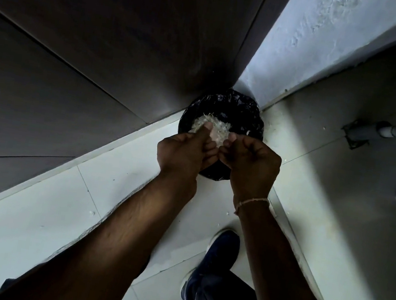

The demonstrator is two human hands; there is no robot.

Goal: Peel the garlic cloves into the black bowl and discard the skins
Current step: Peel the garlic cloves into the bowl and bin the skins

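Both hands, left hand [186,153] and right hand [251,161], are curled together over the lined bin [246,111], so skins [210,126] are dropped inside; whether anything is pinched cannot be told.

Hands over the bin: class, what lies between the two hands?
In the head view, a garlic clove sits between left hand and right hand, above the skins in the bin.

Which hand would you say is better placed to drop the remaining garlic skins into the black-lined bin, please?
Probably the left hand: its thumb reaches furthest over the black-lined bin, right above the garlic skins piled inside. The right hand is curled nearer the rim. What either holds is unclear.
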